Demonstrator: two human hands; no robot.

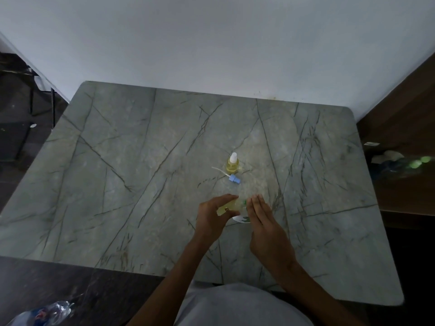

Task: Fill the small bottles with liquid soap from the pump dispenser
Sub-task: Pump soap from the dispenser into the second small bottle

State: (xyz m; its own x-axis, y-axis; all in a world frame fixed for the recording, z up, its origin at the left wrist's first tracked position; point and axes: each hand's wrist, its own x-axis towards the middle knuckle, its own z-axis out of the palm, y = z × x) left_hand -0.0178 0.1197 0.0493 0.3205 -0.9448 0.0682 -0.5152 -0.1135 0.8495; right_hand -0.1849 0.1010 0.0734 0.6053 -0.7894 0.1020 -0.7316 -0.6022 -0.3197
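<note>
One small bottle [224, 207], gripped by the left hand [209, 220], awaited soap; the right hand [266, 229], fingers straight, pressed the pump dispenser [239, 219].

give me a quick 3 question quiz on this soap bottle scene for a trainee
1. What lies on the table just beside the capped bottle?
A) a blue cap with its tube
B) a red funnel
C) a metal spoon

2. True or false: the right hand is balled into a fist, far from the dispenser.

3. Fill in: the left hand holds a small bottle of pale ____ liquid.

Key
1. A
2. False: its fingers are straight, over the dispenser.
3. yellow
</note>
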